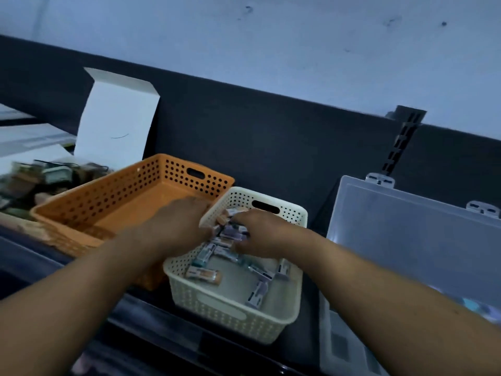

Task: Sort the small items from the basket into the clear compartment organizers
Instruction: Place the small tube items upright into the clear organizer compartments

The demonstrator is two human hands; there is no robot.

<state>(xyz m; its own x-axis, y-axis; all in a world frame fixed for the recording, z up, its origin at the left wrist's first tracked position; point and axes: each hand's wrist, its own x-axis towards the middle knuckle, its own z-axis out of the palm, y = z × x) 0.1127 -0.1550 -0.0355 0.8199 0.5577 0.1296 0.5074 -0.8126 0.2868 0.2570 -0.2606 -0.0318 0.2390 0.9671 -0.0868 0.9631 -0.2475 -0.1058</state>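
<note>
Both bare forearms reach forward from the lower corners and converge near the middle; the left hand (180, 222) lies palm down, fingers extended and together; the right hand (259, 233) is also palm down, fingers curled downward; whether either grip has closed on anything cannot be told.

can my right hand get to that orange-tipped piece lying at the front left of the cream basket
Probably yes. The right hand is already inside the cream basket, over the pile at its far end. The orange-tipped piece lies alone on the basket floor with nothing on top, and the left hand sits farther back.
</note>
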